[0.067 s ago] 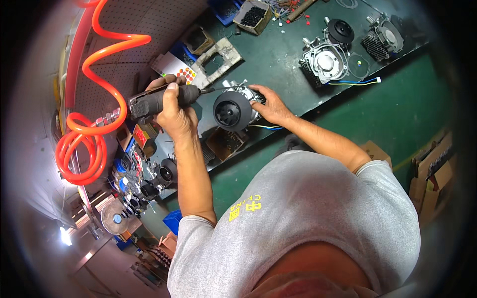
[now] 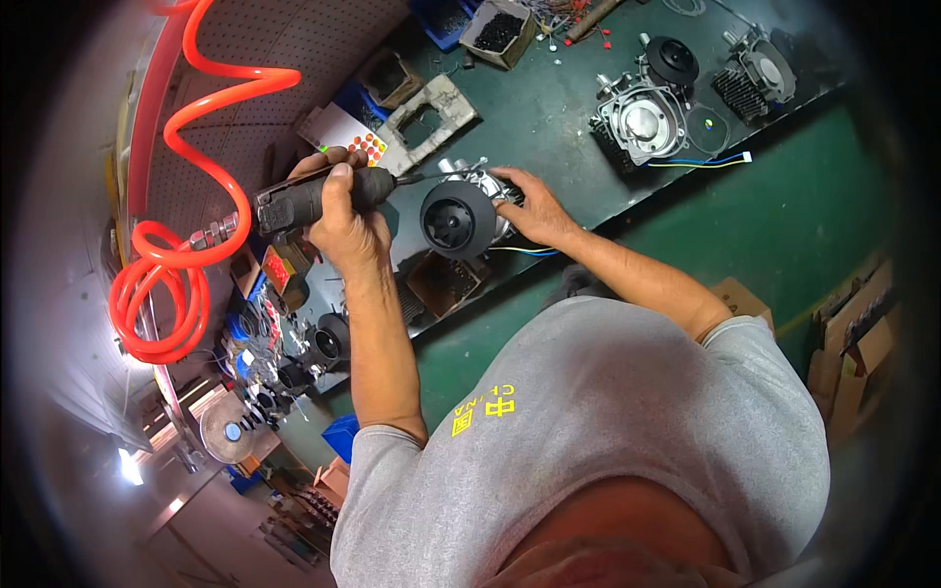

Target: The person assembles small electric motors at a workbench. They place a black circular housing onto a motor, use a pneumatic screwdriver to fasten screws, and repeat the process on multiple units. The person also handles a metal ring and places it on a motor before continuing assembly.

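My left hand (image 2: 343,211) is wrapped round a black air screwdriver (image 2: 319,199), held level. Its long thin bit (image 2: 431,176) reaches right to the silver metal housing of a blower motor (image 2: 475,181). A black fan wheel (image 2: 457,218) with curved blades sits on the near side of that motor. My right hand (image 2: 534,208) grips the motor's right side, with thumb and fingers closed round the housing. Blue and yellow wires (image 2: 524,251) trail from beneath it. Where the bit's tip meets the housing is too small to make out.
A coiled orange air hose (image 2: 211,162) runs to the screwdriver at left. On the green bench (image 2: 549,118) stand an opened motor unit (image 2: 642,122), a finned housing (image 2: 760,73), a pale block with a cutout (image 2: 431,118) and a box of black screws (image 2: 498,34). Cardboard (image 2: 853,353) lies right.
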`<state>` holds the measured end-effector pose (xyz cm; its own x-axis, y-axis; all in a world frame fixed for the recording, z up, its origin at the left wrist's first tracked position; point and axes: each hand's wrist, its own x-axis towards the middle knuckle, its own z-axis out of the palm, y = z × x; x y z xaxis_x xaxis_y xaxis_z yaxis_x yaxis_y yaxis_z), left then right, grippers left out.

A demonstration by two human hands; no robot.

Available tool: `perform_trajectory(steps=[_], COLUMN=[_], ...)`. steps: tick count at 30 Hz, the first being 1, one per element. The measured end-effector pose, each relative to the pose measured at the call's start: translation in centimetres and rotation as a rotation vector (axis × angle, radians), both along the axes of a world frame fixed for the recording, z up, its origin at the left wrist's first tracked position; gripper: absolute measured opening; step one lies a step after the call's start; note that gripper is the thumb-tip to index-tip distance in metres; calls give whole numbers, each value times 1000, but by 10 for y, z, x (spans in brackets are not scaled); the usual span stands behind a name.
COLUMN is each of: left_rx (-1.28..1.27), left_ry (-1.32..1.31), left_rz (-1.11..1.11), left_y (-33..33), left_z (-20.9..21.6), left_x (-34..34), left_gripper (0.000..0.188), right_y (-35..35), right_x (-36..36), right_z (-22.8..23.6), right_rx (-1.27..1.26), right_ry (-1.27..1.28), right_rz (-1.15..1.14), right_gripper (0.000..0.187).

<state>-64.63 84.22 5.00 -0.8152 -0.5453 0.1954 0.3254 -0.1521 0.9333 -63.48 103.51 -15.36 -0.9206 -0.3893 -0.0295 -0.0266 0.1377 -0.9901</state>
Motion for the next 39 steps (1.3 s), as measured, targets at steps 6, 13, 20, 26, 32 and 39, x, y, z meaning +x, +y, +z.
perform_trajectory(steps=[6, 13, 20, 26, 32, 39], left_rx=[11, -41, -249, -349, -410, -354], left_ry=[-11, -33, -58, 43, -67, -73], left_rz=[-1, 31, -87, -192, -120, -102], left_y=[1, 0, 23, 42, 43, 47], left_z=[-7, -10, -2, -10, -13, -11], left_x=[-2, 0, 1, -3, -1, 0], left_gripper=[28, 31, 38, 30, 33, 34], right_y=[-3, -3, -2, -3, -4, -1], right_x=[0, 1, 1, -1, 0, -1], right_z=[-7, -8, -7, -5, -6, -3], right_rx=[-18, -41, -29, -70, -68, -37], right_ry=[-7, 3, 50, 50, 67, 34], right_rz=[-5, -14, -33, -41, -61, -25], right_gripper=[56, 57, 55, 52, 52, 52])
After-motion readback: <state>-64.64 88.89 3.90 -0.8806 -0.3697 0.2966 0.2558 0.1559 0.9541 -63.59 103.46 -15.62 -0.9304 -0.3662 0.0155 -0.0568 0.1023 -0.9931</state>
